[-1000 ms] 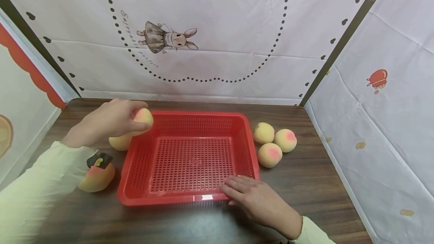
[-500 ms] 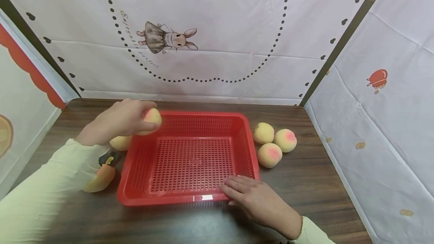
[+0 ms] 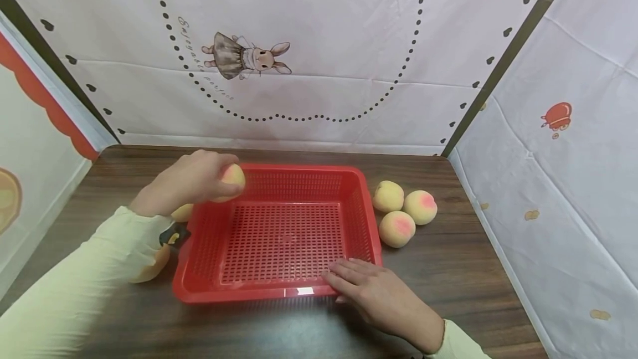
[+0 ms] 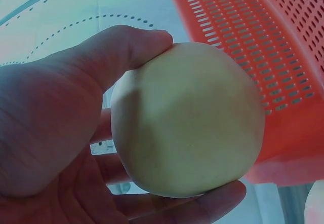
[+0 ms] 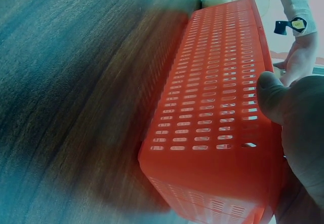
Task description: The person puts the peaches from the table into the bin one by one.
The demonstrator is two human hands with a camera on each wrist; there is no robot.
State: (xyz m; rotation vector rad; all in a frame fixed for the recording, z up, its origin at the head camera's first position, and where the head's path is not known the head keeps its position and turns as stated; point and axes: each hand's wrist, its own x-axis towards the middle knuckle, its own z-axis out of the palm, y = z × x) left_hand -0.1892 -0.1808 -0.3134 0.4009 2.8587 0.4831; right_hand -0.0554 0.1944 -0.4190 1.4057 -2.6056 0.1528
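Observation:
A peach point(image 3: 234, 175) with a pink blush is held in my left hand point(image 3: 191, 179), over the far left corner of the red plastic basket point(image 3: 269, 295). In the left wrist view, the thumb lies on one side of the peach point(image 4: 190, 122) and the fingers support the other. My right hand point(image 3: 376, 295) holds the basket's near right rim. Its thumb point(image 5: 271, 95) lies against the outer wall in the right wrist view, while the fingers reach over the rim. The perforated basket floor shows nothing lying on it.
Three peaches point(image 3: 397, 229) sit together right of the basket. At its left, a peach point(image 3: 183, 213) and another rounded yellow fruit point(image 3: 154, 267) are partly hidden by my left arm. The dark wooden table point(image 3: 463, 270) is bordered by white printed cloth point(image 3: 319, 43).
My left hand has moved right with the peach, from the basket's left edge to over its far left corner. The right hand and the basket have stayed in place.

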